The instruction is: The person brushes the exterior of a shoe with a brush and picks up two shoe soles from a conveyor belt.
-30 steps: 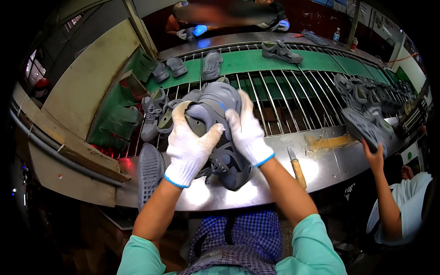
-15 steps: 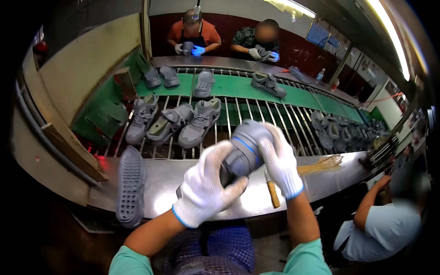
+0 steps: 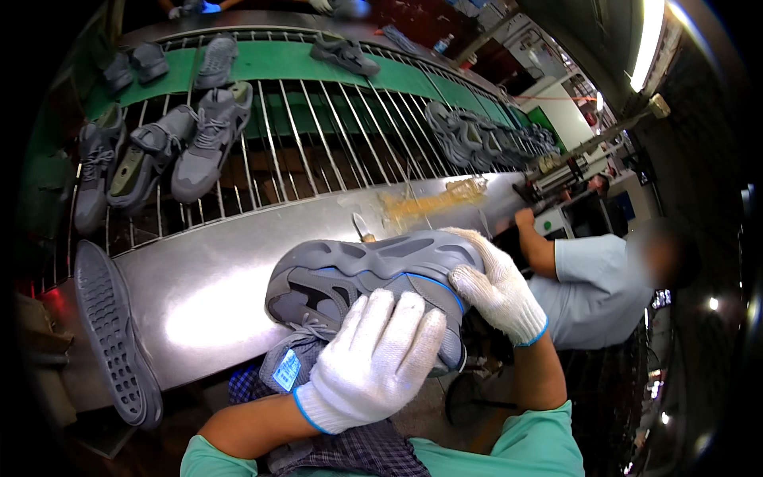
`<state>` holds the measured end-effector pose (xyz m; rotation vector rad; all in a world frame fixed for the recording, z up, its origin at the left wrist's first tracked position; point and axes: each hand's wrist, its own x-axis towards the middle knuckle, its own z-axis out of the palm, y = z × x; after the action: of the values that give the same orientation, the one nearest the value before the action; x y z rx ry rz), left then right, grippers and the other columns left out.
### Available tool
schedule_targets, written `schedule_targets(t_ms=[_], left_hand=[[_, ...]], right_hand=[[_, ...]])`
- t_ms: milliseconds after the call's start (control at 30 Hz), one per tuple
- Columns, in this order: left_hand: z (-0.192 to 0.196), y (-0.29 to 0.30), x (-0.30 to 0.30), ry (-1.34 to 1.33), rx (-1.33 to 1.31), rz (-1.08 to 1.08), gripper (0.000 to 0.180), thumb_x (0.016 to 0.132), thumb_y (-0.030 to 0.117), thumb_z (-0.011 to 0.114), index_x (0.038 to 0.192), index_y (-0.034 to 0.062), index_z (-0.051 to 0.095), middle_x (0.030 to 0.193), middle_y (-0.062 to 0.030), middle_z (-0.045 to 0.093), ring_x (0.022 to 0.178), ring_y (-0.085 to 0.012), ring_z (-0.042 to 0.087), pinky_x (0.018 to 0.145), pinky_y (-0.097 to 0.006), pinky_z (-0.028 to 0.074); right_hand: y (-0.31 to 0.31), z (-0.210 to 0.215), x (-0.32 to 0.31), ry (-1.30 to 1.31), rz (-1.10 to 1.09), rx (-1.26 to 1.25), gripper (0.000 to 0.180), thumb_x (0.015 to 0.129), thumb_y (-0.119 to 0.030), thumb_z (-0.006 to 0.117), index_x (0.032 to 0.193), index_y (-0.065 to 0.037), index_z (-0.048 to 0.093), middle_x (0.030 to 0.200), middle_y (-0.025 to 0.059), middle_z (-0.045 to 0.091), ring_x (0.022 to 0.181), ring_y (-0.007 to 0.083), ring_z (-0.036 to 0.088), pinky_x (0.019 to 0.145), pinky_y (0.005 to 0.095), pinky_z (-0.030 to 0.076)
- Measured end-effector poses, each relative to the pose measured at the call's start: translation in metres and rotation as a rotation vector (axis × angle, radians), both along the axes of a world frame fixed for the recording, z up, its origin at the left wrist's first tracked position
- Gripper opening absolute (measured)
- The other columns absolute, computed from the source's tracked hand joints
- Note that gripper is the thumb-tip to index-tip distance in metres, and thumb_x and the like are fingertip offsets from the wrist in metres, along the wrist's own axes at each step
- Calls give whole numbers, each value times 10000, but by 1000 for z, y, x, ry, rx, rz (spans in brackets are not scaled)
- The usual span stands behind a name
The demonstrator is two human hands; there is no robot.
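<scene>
A grey sneaker [image 3: 369, 266] is tilted on its side above the table's front edge, with its sole edge turned up and away from me. My right hand [image 3: 501, 290], in a white knit glove, is closed around the shoe's right end, thumb on the near side. Gloved likewise, my left hand [image 3: 377, 362] lies against the upper with its fingers stretched flat. The tongue with a small blue-and-white label [image 3: 288, 370] hangs out below, beside my left wrist. Just behind the shoe, a short knife [image 3: 362, 226] lies on the metal table, its handle partly hidden.
A loose grey sole [image 3: 119, 334] lies at the table's left end. Several grey sneakers [image 3: 211, 143] stand on the metal-bar rack [image 3: 294, 151], and more sit at its right. Brown tape [image 3: 433, 203] sticks to the table. A co-worker in a light shirt [image 3: 592, 278] sits at right.
The view has swung right and down. The shoe has been turned onto its side and now lies lengthwise before me. My left hand has gone from gripping it to lying flat on it.
</scene>
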<state>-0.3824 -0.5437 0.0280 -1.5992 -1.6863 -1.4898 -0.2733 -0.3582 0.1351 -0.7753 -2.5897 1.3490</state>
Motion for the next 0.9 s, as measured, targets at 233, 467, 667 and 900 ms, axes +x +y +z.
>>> schedule_targets(t_ms=[233,467,667,900], left_hand=[[-10,-8,9,67,24,-50,361,789,148,783,1131,40,738,1174,-167,691,1039,-374,710,834,-478,664],[-16,-18,11,26,5,-256,374,711,169,770,1054,28,726,1053,-142,671,925,-323,715,810,-447,642],[-46,-36,31,96,-68,-283,283,817,207,779,1079,102,752,1190,-124,683,1001,-325,725,861,-452,656],[-73,-46,48,182,-87,-229,236,856,242,771,1071,143,763,1175,-108,722,1008,-322,755,887,-442,646]], right_hand=[[-9,2,12,-212,79,215,575,998,-342,724,1414,27,581,1111,238,770,1033,286,767,941,388,589],[-17,-10,20,-479,168,288,620,986,-468,732,1374,-3,598,1053,281,762,993,415,774,874,438,615],[-33,-49,39,-511,158,236,643,948,-354,776,1442,-4,558,1201,281,742,1106,410,758,958,445,601],[-55,-88,54,-341,163,405,705,951,-462,766,1474,-44,546,1321,229,697,1046,416,764,888,468,630]])
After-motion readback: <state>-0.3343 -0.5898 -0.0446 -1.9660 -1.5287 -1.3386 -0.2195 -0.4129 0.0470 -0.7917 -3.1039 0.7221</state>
